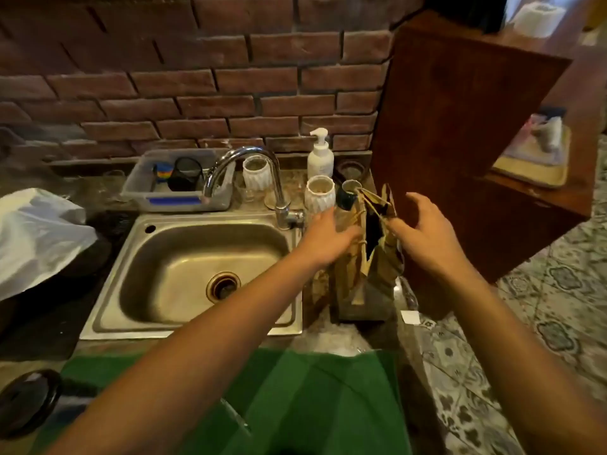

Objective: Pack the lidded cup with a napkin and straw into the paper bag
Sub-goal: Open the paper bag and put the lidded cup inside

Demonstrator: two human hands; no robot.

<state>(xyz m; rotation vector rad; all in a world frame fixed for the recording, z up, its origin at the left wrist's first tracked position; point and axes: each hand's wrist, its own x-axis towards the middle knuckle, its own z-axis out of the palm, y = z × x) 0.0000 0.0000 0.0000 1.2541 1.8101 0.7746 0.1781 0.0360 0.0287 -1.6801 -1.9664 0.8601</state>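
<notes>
Brown paper bag [364,257] stands upright on the counter, right of centre in the frame, just right of the steel sink [197,264]; its mouth is spread, dark inside (contents cannot be made out). Left hand [325,241] lies against the bag's left wall, fingers loosely extended, no closed grip seen. Right hand [423,231] is at the bag's right upper edge, thumb and lower fingers seemingly pinching the rim, upper fingers curled and free; motion blur leaves the grip unclear. Twine handles hang at the bag's top. Cup, napkin and straw are not identifiable anywhere in view. Behind the bag: chrome tap [262,172], two white ribbed jars [320,195], white pump bottle [320,156], all before the brick wall. Grey plastic tub [177,188] sits upper left of the sink. White plastic bag [36,238] at left edge. Green cloth [295,399] fills bottom centre.
</notes>
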